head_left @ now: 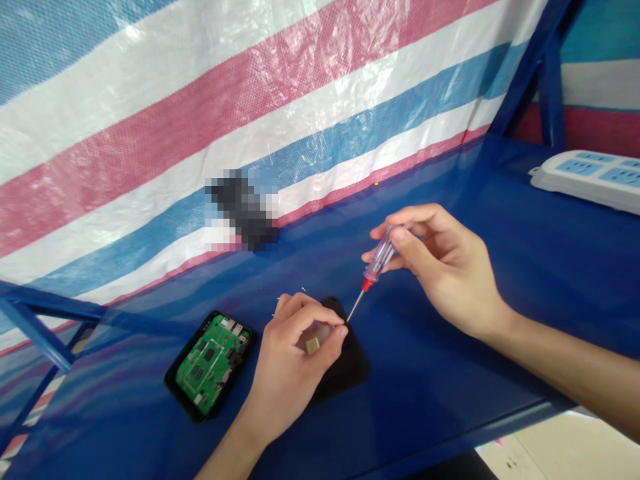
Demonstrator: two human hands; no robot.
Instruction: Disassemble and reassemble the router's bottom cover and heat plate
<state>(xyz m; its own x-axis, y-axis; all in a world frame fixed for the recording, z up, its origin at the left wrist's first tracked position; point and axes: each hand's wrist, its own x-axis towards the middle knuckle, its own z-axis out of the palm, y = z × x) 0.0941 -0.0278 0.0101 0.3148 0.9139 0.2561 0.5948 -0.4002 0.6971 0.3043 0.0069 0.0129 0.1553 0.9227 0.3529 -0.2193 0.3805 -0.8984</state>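
My left hand (293, 360) is curled over a black cover (350, 367) lying on the blue table (450, 373), pinching a small metallic block (313, 345) between thumb and fingers. My right hand (440, 260) grips a screwdriver (376, 263) with a clear purple handle and a red collar. Its thin shaft slants down to the left, and the tip meets the left hand's fingertips at the block. To the left lies an open black case holding a green circuit board (210, 363).
A white power strip (585, 175) rests at the right rear of the table. A striped red, white and blue tarp (225, 100) hangs behind. Blue metal frame bars (543, 73) stand at the right rear and at the left edge (40, 327).
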